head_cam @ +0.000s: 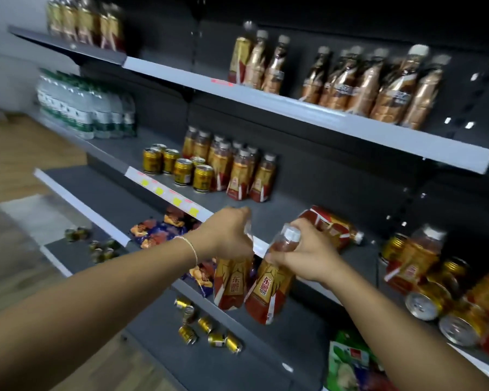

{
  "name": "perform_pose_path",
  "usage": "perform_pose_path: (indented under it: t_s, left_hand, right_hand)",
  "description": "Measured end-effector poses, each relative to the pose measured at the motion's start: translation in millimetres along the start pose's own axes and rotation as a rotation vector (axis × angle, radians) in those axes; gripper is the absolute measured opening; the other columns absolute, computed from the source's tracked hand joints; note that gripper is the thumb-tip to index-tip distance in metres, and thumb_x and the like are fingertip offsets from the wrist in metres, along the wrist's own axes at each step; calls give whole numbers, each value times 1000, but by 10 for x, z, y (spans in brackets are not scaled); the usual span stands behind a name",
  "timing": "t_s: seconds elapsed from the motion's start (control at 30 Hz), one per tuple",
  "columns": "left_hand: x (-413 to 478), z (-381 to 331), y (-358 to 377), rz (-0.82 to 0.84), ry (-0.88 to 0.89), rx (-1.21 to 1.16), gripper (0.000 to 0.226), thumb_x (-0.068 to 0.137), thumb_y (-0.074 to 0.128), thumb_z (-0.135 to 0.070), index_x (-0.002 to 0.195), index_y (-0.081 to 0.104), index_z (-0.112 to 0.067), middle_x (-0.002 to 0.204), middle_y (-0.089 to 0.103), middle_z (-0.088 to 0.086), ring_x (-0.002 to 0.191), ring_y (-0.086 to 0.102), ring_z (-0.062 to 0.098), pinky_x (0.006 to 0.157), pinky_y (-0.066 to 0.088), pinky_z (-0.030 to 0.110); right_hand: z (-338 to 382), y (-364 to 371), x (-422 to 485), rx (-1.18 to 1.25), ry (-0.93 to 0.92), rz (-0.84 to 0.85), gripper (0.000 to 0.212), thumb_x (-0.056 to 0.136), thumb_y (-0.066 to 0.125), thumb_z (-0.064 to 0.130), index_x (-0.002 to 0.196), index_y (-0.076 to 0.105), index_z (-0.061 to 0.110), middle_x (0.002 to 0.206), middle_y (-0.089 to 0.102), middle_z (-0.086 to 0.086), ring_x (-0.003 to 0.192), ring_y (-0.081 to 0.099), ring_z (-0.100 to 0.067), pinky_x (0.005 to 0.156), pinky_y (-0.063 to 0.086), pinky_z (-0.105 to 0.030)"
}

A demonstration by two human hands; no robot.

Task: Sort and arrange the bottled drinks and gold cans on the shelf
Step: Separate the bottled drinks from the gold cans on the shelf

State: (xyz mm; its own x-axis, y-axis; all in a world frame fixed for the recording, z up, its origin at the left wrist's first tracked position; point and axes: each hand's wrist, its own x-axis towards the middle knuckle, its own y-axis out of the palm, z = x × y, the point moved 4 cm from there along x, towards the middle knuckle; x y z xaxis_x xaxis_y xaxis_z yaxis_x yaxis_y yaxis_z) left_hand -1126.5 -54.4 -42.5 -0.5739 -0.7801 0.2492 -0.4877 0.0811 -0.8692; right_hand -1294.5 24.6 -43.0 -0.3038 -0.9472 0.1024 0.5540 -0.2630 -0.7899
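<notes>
Fingers of the left hand (226, 234) are curled round the neck of the left bottle (232, 283), those of the right hand (308, 256) round the right bottle (268, 292), both hanging cap-up before the shelf (283, 204) edge. The standing bottles (240, 173), about nine, lie up and left, nearer the left hand, beside six gold cans (183, 172); a fallen bottle (331, 225) lies flat behind the right hand

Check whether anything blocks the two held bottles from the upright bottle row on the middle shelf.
Nothing visible does. The shelf between the left bottle, the right bottle and the upright bottles is bare; a toppled bottle lies rightward, off that path.
</notes>
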Motion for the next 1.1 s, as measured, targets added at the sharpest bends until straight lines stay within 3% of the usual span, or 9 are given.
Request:
perform_pose_path:
  t_s: [0.1,0.33,0.47,0.6,0.7,0.77,0.83,0.93,1.1]
  left_hand:
    - [65,326,-135,-32,-39,26,43,76,64,-24,116,52,-17,104,59,7,95,48,18,69,45,29]
    - [321,1022,-333,-46,-160,14,47,70,66,-26,116,59,-18,110,64,2,102,61,23,76,56,34]
    - [621,1346,-493,-61,-222,22,55,71,66,-28,125,57,-19,122,62,2,107,59,22,74,49,26]
    - [1017,1482,-705,-91,-209,65,47,70,65,-27,117,61,-18,116,65,3,102,62,23,81,57,38]
    - [1298,1569,-801,-136,-231,-4,42,73,62,-24,115,59,-20,111,61,-1,83,66,23,64,60,41]
    - [1471,1629,-817,-171,-241,-62,40,74,65,-22,113,57,-22,103,57,-2,74,66,20,51,57,33]
    - [1651,1684,-793,-180,-218,-62,49,73,70,-24,120,57,-21,113,61,-1,89,62,16,57,48,20]
    - [1936,1723,-735,-192,-148,-48,62,71,76,-29,129,54,-18,126,60,1,113,57,20,75,41,21]
    - [2414,1768,-533,-147,-68,-101,80,66,82,-27,136,44,-19,126,59,5,114,55,23,77,47,27]
  right_hand:
    - [249,229,277,47,-53,35,70,49,85,49,108,50,35,96,64,12,86,63,-9,76,56,-34]
    - [602,626,1034,133,-97,96,81,36,83,56,105,45,37,93,62,14,80,63,-5,60,52,-25]
    - [718,673,1548,193,-113,83,81,26,79,59,96,48,34,96,62,12,83,63,-8,61,53,-28]
    - [740,626,2079,253,-114,42,74,35,87,50,97,52,30,97,64,8,87,65,-12,71,60,-38]
    - [693,577,2420,323,-102,14,60,46,93,35,94,58,28,88,69,7,79,68,-9,66,60,-34]
    - [647,552,2611,352,-103,-3,44,51,94,27,86,66,27,79,73,6,70,70,-7,65,61,-35]
    - [585,535,2768,370,-87,-33,40,53,94,25,84,69,22,79,74,5,72,71,-9,68,61,-36]
    - [471,516,2972,388,-27,-114,52,51,94,26,92,64,24,84,73,6,76,72,-12,57,55,-31]
    - [307,532,3222,292,21,-234,56,51,94,25,98,65,28,90,72,10,81,70,-8,74,59,-32]
